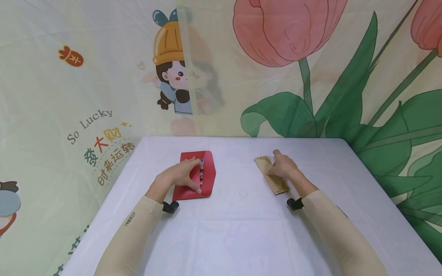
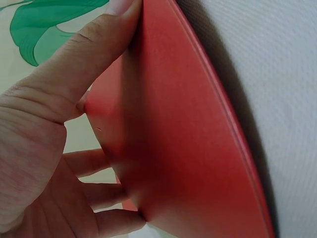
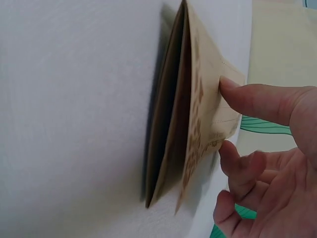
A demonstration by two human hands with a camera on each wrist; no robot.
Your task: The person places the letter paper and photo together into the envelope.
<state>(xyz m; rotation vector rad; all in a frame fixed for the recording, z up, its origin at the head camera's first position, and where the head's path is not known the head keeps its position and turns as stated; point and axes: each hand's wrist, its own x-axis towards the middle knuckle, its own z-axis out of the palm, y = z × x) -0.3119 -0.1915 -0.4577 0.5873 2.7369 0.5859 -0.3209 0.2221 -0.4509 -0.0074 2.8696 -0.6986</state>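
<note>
A red paper envelope (image 1: 208,180) lies left of centre on the table, its flap side toward the right. My left hand (image 1: 179,174) grips it, thumb near the front and fingers toward the back. Between them the mouth bulges, and a strip of multicoloured contents (image 1: 202,172) shows inside. The left wrist view has the red paper (image 2: 188,134) filling much of it, thumb over its upper edge. Right of centre, a folded brown paper card (image 1: 277,186) with dark printed patterns lies slanted. My right hand (image 1: 284,166) pinches its side; its layers (image 3: 205,99) spread apart at the near end.
Both things are on a table with a white cloth (image 1: 235,234). Printed hangings with tulips (image 1: 290,30) and a cartoon figure (image 1: 172,73) stand behind and beside it. A black wrist strap piece (image 1: 170,207) sticks out by each beige sleeve (image 1: 132,234).
</note>
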